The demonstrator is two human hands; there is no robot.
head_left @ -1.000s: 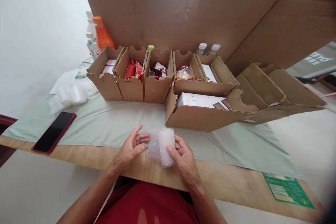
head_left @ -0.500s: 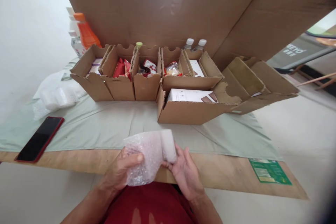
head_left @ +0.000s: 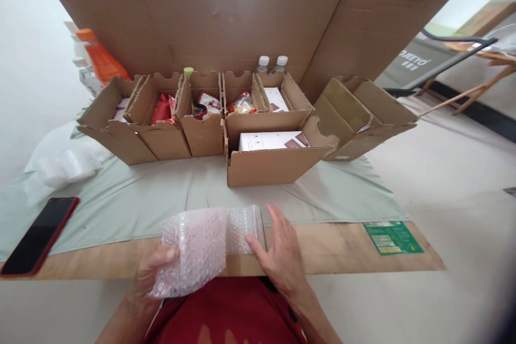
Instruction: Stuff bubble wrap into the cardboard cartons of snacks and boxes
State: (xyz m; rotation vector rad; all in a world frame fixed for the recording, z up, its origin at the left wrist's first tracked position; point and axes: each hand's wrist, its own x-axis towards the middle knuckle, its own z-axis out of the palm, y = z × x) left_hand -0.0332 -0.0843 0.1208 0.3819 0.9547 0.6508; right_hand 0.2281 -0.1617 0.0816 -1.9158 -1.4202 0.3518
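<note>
A bubble wrap piece (head_left: 197, 250) hangs over the table's front edge, thick and layered on the left with a pinkish tint. Whether something lies inside it cannot be made out. My left hand (head_left: 151, 274) is closed on its left end, thumb on top and the other fingers hidden underneath. From the right side a thinner flap of the bubble wrap (head_left: 242, 228) sticks out. Beside that flap's end is my right hand (head_left: 282, 250), open, with its fingers spread and the thumb against or just over the flap.
Cardboard bins (head_left: 205, 137) with packets and white boxes line the back. A front bin (head_left: 274, 166) holds a white box. At left lie a phone (head_left: 38, 236) and more bubble wrap (head_left: 66, 164). A green card (head_left: 393, 238) lies on the right edge. Bottles stand behind.
The folded end of the bubble wrap has opened out into a flat flap to the right. My right hand has turned palm down beside it. My left hand moved left; the view shifted.
</note>
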